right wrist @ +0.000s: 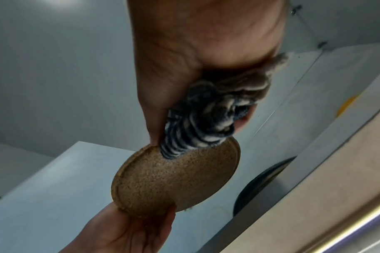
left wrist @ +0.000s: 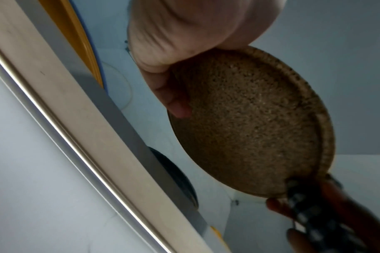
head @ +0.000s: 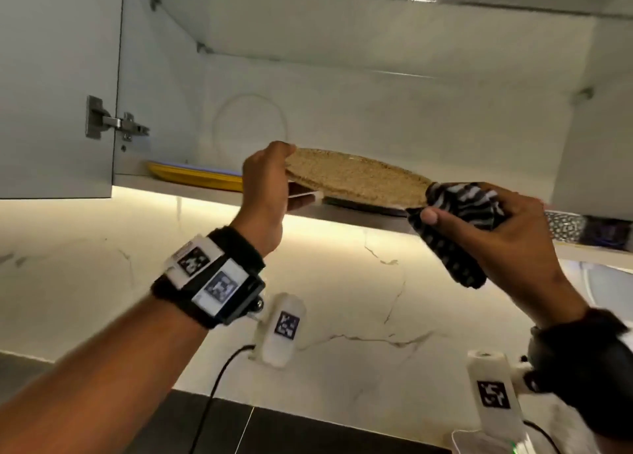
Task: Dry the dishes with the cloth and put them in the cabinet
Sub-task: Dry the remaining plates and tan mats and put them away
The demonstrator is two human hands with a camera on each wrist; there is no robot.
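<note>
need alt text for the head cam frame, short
Two hands hold a speckled brown plate level at the open wall cabinet: the left hand grips its left rim, and the right hand holds the right rim through a striped cloth. A yellow plate lies on the shelf at the left, a dark plate under the brown one.
</note>
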